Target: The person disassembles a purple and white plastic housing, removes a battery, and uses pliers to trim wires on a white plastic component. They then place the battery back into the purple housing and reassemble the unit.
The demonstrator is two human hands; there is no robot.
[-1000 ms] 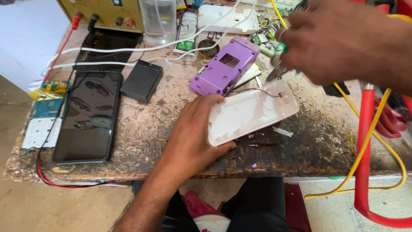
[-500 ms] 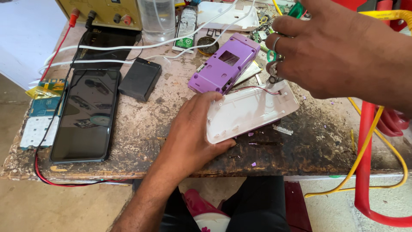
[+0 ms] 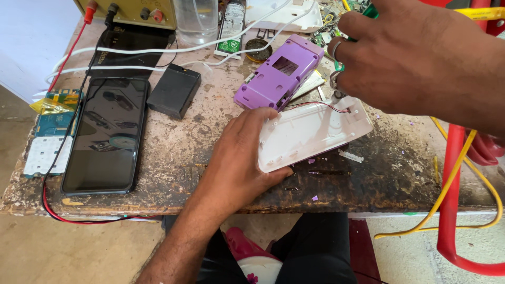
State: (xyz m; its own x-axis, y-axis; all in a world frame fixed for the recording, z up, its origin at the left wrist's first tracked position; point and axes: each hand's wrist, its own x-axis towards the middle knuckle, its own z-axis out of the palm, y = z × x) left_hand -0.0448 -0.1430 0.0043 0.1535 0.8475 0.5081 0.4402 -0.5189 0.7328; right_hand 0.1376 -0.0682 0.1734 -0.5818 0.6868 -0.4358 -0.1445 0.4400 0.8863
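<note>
My left hand (image 3: 236, 158) grips the near left edge of a white plastic casing shell (image 3: 315, 131) and holds it slightly tilted on the worn table (image 3: 394, 173). Thin red and black wires run along the shell's far edge. My right hand (image 3: 421, 58) hovers over the shell's far right corner, fingers closed around a green-handled tool (image 3: 341, 67) whose tip points down at that corner. A purple casing half (image 3: 279, 73) with a rectangular window lies just behind the white shell.
A black smartphone (image 3: 108, 134) lies at the left beside bare circuit boards (image 3: 50, 131). A small black box (image 3: 173, 90), a clear cup (image 3: 195, 18) and a yellow power supply (image 3: 131, 10) stand at the back. A red hose (image 3: 452, 200) and yellow wire (image 3: 463, 158) hang at the right.
My right hand has come down and left, closer to the white shell's far corner. My left hand has kept its hold on the shell.
</note>
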